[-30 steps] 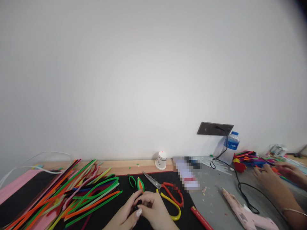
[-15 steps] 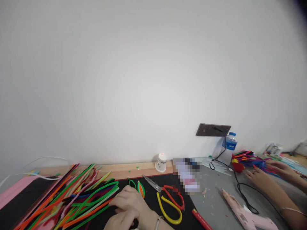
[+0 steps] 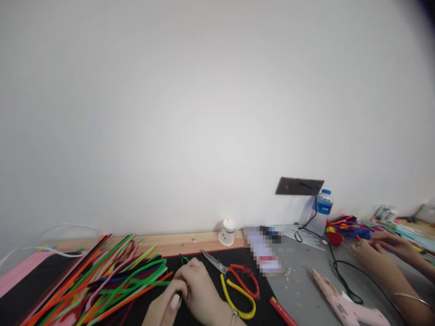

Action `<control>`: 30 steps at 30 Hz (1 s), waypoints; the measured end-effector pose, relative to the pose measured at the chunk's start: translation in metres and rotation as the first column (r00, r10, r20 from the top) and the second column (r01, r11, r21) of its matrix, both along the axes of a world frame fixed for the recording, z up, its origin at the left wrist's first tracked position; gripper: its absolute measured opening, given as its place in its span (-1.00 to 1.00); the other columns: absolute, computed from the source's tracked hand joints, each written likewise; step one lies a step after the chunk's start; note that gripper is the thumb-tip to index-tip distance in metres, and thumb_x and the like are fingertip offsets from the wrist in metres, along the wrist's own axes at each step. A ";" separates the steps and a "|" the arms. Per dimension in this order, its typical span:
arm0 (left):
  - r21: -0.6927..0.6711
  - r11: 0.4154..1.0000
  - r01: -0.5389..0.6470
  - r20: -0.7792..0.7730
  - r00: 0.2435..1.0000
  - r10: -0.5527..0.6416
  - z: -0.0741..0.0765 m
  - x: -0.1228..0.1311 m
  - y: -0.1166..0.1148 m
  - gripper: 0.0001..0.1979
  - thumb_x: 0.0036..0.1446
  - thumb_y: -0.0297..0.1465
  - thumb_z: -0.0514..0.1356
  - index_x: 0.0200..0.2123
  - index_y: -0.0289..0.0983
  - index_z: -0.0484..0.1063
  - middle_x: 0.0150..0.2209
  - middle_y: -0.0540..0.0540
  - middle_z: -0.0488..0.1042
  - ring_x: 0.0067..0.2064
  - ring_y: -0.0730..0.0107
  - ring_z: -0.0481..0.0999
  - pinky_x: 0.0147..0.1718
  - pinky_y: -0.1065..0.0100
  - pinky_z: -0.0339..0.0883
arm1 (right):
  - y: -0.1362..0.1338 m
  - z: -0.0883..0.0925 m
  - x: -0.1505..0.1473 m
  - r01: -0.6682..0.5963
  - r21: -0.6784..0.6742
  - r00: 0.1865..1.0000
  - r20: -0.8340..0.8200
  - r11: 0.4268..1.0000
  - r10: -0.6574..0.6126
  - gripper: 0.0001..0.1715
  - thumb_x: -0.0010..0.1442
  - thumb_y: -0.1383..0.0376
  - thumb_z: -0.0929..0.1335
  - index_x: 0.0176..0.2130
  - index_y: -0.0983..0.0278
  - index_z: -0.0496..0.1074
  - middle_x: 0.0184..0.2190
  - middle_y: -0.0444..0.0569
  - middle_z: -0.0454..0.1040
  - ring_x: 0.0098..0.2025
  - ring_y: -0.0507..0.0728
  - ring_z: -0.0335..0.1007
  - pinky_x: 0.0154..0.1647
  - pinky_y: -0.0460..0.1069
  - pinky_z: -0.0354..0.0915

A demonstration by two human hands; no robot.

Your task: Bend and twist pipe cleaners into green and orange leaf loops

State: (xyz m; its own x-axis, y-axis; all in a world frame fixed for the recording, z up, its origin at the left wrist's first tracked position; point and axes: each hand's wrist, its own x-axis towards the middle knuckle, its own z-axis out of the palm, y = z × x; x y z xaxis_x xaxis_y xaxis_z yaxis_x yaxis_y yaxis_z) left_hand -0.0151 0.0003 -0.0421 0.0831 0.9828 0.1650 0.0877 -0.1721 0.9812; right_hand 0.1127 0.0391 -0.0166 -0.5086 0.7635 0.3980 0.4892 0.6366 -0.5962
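Observation:
My left hand [image 3: 163,305] and my right hand [image 3: 199,285] are closed together at the bottom of the view, fingertips meeting over a black mat [image 3: 136,312]. A blurred green pipe cleaner [image 3: 149,283] runs out leftward from between their fingers. My fingers hide most of what they hold. Just left lies a loose pile of coloured pipe cleaners [image 3: 112,290]. Beyond my right hand sits a small dark green piece [image 3: 183,259]. Scissors [image 3: 238,283] with one red and one yellow handle lie open to the right of my right hand.
A white paper cup [image 3: 226,232] stands upside down by the wall. Further right are a red pen-like stick [image 3: 282,311], a pink glue gun [image 3: 346,299], a black cord [image 3: 340,271] and a water bottle [image 3: 322,210]. A co-worker's hands [image 3: 374,251] work at the far right.
My right hand has shifted right and turned. The green and orange looped piece that stuck out beyond it no longer shows. A green length now extends left from my fingers.

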 end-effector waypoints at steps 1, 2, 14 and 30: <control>-0.092 0.995 0.037 0.080 0.996 -0.030 -0.004 0.000 0.005 -0.42 -0.17 0.19 -0.07 -0.49 -0.19 0.36 -0.71 0.08 0.17 -0.70 0.49 0.12 -0.70 0.44 0.10 | -0.002 0.003 0.009 0.035 -0.080 0.993 -0.106 0.996 -0.043 -0.83 0.04 0.45 0.25 -0.37 0.27 0.39 -0.42 -0.10 0.41 -0.32 0.04 0.26 -0.31 -0.08 0.15; -0.159 0.985 0.069 0.172 0.984 -0.041 -0.007 0.000 0.010 -0.40 -0.18 0.20 -0.07 -0.44 -0.20 0.35 -0.71 0.12 0.14 -0.73 0.55 0.06 -0.74 0.46 0.05 | -0.004 0.005 0.019 0.059 -0.176 0.974 -0.206 0.983 -0.095 -0.81 0.05 0.44 0.23 -0.36 0.28 0.40 -0.44 -0.10 0.42 -0.38 0.02 0.28 -0.33 -0.08 0.16; -0.226 0.973 -0.042 0.538 0.827 0.161 0.019 0.009 0.009 -0.48 -0.10 -0.04 0.18 -0.12 -0.20 0.27 -0.64 0.17 0.21 -0.69 0.63 0.09 -0.71 0.55 0.09 | 0.002 -0.002 0.074 -0.277 -0.689 0.761 -0.582 0.670 -0.285 -0.74 -0.11 0.28 0.40 -0.39 0.44 0.44 -0.63 -0.05 0.44 -0.69 -0.09 0.17 -0.67 -0.17 0.05; -0.290 0.938 0.187 0.322 0.943 -0.088 -0.014 0.012 0.012 -0.35 -0.14 0.08 0.09 -0.12 -0.30 0.33 -0.75 0.19 0.10 -0.76 0.63 0.00 -0.75 0.51 0.02 | -0.015 0.004 0.049 -0.391 -0.651 0.714 -0.660 0.650 -0.232 -0.82 -0.10 0.35 0.39 -0.42 0.44 0.42 -0.62 -0.03 0.46 -0.65 -0.06 0.25 -0.64 -0.18 0.13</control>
